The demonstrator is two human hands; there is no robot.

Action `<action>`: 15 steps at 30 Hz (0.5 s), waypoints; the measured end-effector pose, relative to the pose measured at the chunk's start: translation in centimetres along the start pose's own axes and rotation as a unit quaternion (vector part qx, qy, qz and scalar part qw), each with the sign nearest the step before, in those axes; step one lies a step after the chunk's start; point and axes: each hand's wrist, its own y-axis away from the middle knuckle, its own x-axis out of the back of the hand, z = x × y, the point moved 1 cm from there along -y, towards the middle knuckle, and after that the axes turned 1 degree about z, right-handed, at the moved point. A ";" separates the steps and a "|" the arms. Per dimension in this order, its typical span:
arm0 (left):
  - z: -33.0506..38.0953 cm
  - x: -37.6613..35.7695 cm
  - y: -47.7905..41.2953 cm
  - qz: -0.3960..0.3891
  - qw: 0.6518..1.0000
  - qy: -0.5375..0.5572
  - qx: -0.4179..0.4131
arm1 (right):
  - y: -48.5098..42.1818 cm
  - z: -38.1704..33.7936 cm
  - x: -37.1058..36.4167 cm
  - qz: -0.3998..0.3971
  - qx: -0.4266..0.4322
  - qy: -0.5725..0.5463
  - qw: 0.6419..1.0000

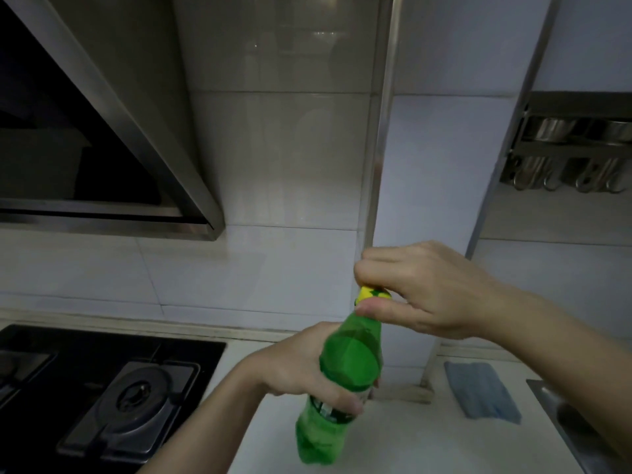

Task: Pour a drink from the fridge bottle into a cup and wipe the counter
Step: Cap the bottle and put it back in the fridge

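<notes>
Green soda bottle [345,364] held above white counter [427,439], tilted, neck toward wall. Left hand [304,367] wrapped round bottle body at label — firm grip. Right hand [424,289] on top, fingers and thumb pinching yellow cap [372,293]. Folded blue cloth [480,391] flat on counter to right, well apart from bottle, near sink edge [547,395]. Gas hob [102,398] at left.

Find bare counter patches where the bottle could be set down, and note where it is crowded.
Free: the counter between the bottle and the cloth, and the strip before the cloth up to the sink. Crowded: between stove and bottle, where the left hand reaches in.
</notes>
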 end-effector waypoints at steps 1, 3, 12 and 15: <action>-0.1 -0.1 -0.1 -0.001 1.000 -0.001 0.004 | -0.1 0.1 -0.5 0.014 0.004 0.011 1.000; -0.9 -0.7 -0.5 0.073 0.997 -0.019 0.031 | -0.2 0.4 -1.9 0.041 -0.080 0.016 0.996; -2.1 -0.4 -1.2 0.108 0.993 -0.015 0.051 | 0.8 1.8 -3.7 0.031 -0.115 0.014 0.993; -2.4 -0.8 -1.8 0.146 0.987 -0.022 0.068 | 0.4 2.4 -4.7 0.011 -0.176 -0.013 0.984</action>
